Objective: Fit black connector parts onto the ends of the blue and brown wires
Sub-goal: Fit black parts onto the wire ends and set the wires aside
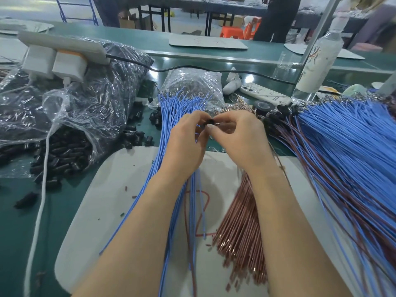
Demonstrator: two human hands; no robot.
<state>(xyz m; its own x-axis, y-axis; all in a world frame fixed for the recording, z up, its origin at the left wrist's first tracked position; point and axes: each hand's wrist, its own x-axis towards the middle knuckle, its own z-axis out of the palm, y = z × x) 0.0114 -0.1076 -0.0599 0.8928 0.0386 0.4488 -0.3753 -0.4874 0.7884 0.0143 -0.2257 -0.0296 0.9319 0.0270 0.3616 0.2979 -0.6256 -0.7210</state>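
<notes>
Both hands met above the far edge of the white mat (102,189), raised a little off the surface (12,243). The left hand (186,144) pinched a black connector (209,122) between thumb and fingertips. The right hand (243,138) pinched its other end, fingers curled tight. The connector lay between the two sets of fingertips, its long axis running roughly left to right, so any wire would probably enter from the right hand's side. Whether a wire end was already inside was hidden by the fingers. The blue wires (169,112) lay under the left wrist and the brown wires (242,221) under the right forearm, both within easy reach.
</notes>
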